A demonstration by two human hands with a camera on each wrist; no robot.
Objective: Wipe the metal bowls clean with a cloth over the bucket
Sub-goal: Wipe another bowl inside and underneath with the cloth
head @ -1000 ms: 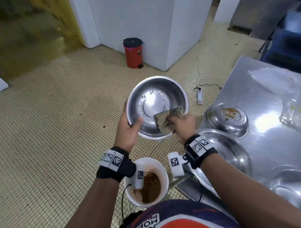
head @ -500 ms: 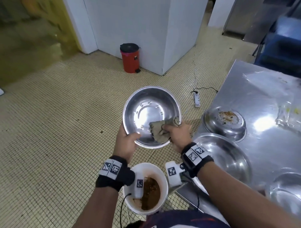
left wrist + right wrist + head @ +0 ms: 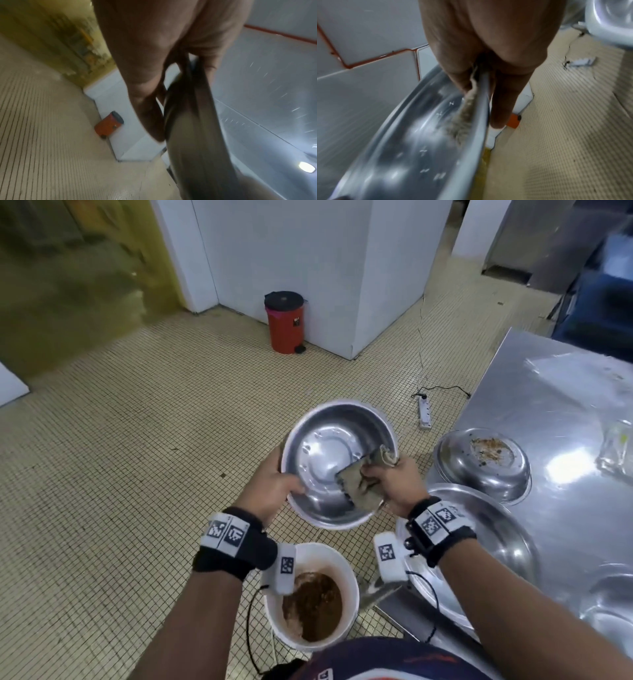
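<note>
The light was soft and came from above. It made bright glare on the bowl (image 3: 329, 460) between my hands and a strong white spot on the steel table (image 3: 565, 474) to the right of my fingers. The head view was quite sharp near my fingers, but the far left wall was smeared and the lines bent at the edges. Both wrist views were dim and blurred by motion; my left hand (image 3: 154, 56) and my right hand (image 3: 488, 47) looked dark and soft, and the floor tiles (image 3: 565, 135) beyond my fingertips ran into stripes.
</note>
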